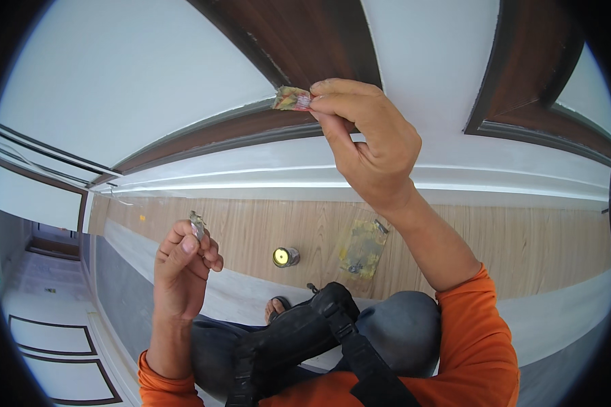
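Crumpled scrap [197,224], grey and smeared, is located at the left, in the left hand [185,268]. This hand is closed on it: the thumb presses the scrap against the curled fingers, and its ragged end projects toward the far side. An orange sleeve [164,381] shows at the near end of the left forearm. To the right, a foot [276,308] in a dark sandal is visible at the near side. Beyond the foot, a small round container [285,256] with a bright yellow top stands on the wood-grain floor [251,218]. Farther away, a stained strip [292,99], mottled grey, yellow and red, is positioned in front of the lower edge of a dark brown frame [312,41] on the white wall [149,68]; contact between strip and frame cannot be determined. A black bag [299,325] with straps lies across the lap at the near side. Right of the container, a flat grey sheet [363,247] with yellow stains lies on the floor. The right hand [377,139] grips the right end of the strip between thumb and fingertips. A second brown frame [523,74] is located on the wall at the far right.
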`<state>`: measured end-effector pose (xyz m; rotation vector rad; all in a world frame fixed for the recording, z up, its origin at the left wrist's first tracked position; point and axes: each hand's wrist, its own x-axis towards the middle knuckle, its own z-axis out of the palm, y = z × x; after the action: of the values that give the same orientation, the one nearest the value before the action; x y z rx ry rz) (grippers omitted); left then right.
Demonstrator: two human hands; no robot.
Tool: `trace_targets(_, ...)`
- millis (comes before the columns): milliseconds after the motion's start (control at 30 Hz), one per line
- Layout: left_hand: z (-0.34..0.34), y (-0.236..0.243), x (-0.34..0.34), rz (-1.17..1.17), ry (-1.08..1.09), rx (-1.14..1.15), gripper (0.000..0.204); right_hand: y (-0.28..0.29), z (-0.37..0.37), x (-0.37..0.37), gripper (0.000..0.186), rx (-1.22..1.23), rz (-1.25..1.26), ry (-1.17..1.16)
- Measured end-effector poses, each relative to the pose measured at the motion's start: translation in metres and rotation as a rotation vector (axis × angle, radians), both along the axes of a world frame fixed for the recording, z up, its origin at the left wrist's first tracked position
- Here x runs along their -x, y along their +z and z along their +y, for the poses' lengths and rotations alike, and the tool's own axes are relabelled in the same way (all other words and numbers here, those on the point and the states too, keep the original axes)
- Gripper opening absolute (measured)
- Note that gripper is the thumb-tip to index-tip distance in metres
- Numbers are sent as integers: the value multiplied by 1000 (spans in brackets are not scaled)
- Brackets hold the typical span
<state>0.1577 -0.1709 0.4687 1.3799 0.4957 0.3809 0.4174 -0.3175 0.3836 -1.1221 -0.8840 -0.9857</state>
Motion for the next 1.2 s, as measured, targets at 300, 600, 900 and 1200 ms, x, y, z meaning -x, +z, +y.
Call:
trace_targets(300, -4, 8, 4, -42, -2, -12, 13, -21, -6, 10, 24, 49, -26, -105)
trace_targets(600, -2, 5, 2, -47, -7, -18, 12, -15, -4, -2, 26, 112, -76, -171)
trace_targets(900, -1, 4, 6, -27, -1, -19, 13, 9, -2, -2, 25, 33, -124, -158)
trace_targets(1200, -3, 0, -5, -19, -15, 5, 13, -24, -21, 0, 16, 189, -36, -146)
